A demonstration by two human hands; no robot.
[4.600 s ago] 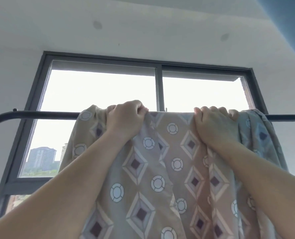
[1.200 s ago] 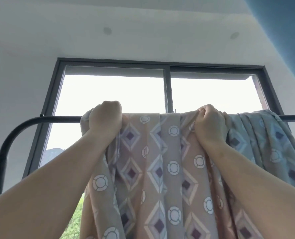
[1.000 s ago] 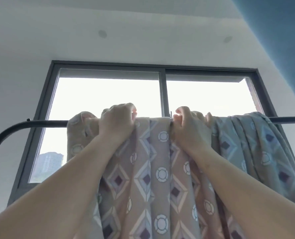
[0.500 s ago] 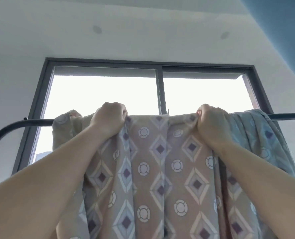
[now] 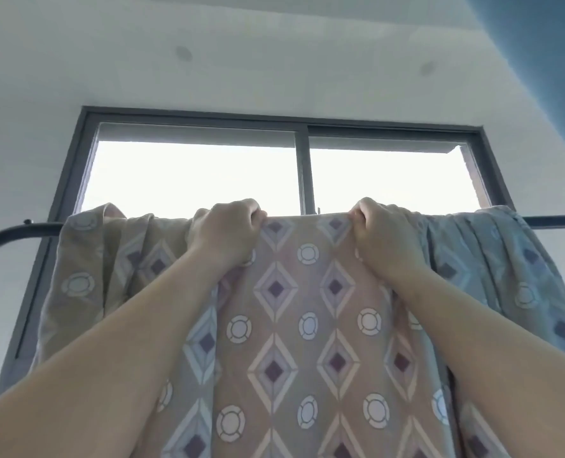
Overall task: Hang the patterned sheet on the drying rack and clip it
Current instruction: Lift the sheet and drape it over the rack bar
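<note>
**A:** Head view. Where is the patterned sheet (image 5: 307, 325)?

**B:** It is draped over the top bar of the drying rack (image 5: 13, 231) and hangs down between and below both hands. The stretch between the hands lies fairly flat. Outside each hand the cloth is bunched in folds.

**A:** Left hand (image 5: 228, 231)?

**B:** The fingers are curled tight, gripping the sheet's top fold right at the bar, with the back of the hand toward the camera.

**A:** Right hand (image 5: 385, 236)?

**B:** Same grip, with the fingers curled over the fold at bar height. It is well apart from the left hand, and taut cloth spans the gap.

**A:** How much of the rack shows?

**B:** The dark bar is bare only past the cloth — it curves downward beyond the left hand and runs straight out beyond the right.

**A:** Background?

**B:** A dark-framed window (image 5: 302, 166) sits above and behind the hands and is very bright. Above it is a white ceiling (image 5: 274, 61). There is a blue wall (image 5: 545, 61) up past the right hand.
</note>
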